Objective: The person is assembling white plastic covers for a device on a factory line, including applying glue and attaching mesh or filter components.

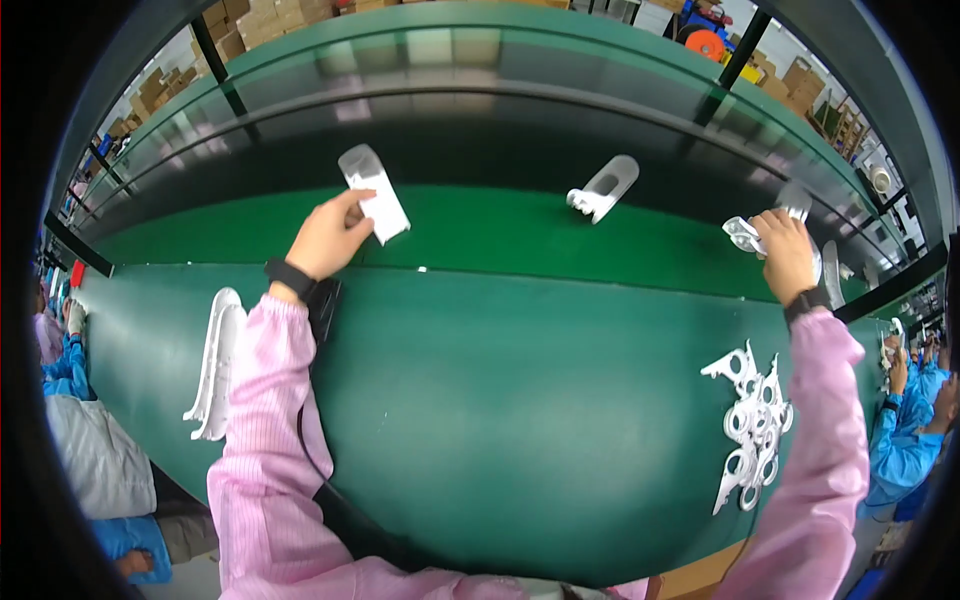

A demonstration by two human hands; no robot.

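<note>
White oblong part [388, 214], pinched at its edge by the left hand's grip [326, 238]; right hand's grip [787, 252] holds a white piece [743, 235].

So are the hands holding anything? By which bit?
Left hand: seemingly a white piece, by its left edge. Right hand: at a small white part, its grip hidden.

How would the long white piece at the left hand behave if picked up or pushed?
The long white piece is probably stiff, as its straight sides show no bend. Its smooth face may be slippery. Being flattish, it would likely slide, not roll.
</note>
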